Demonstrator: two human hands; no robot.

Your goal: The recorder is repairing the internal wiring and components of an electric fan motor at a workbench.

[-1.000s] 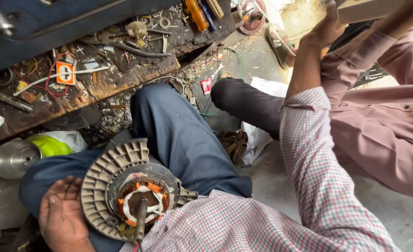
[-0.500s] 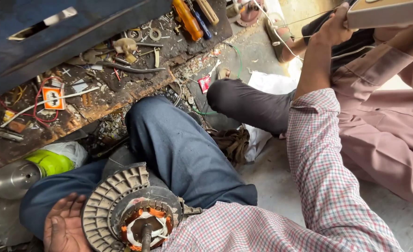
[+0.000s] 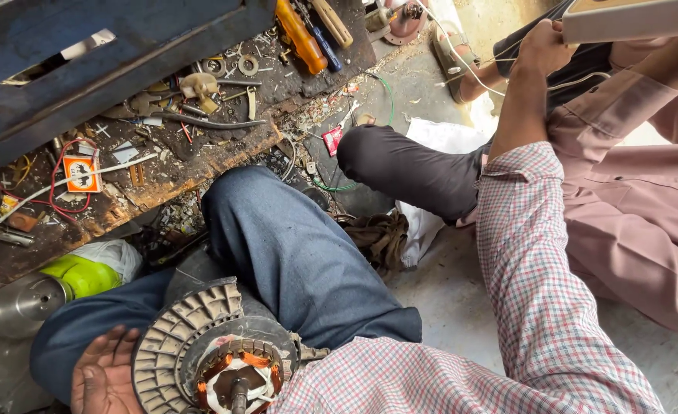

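A round fan motor [image 3: 201,345] with a ribbed grey rim and copper windings lies on my lap, over my blue trouser leg [image 3: 293,253]. My left hand [image 3: 105,376] rests flat against the motor's left rim with its fingers spread. My right arm, in a checked sleeve, reaches up to the top right. There my right hand [image 3: 542,46] is closed at the left end of a cream box [image 3: 630,19], seemingly on a thin white wire [image 3: 461,57]. Another person in a pink shirt [image 3: 630,207] holds that box.
A dirty wooden board [image 3: 170,153] carries loose washers, screws, wires and an orange-handled screwdriver [image 3: 300,34]. A dark metal case [image 3: 86,54] stands behind it. A metal cap [image 3: 17,307] and a green bag [image 3: 86,272] lie at left. The other person's dark-trousered leg [image 3: 408,169] crosses the concrete floor.
My right hand has slid from under the cream box to its left end and closed. My left hand stays against the motor. The view has tilted slightly.
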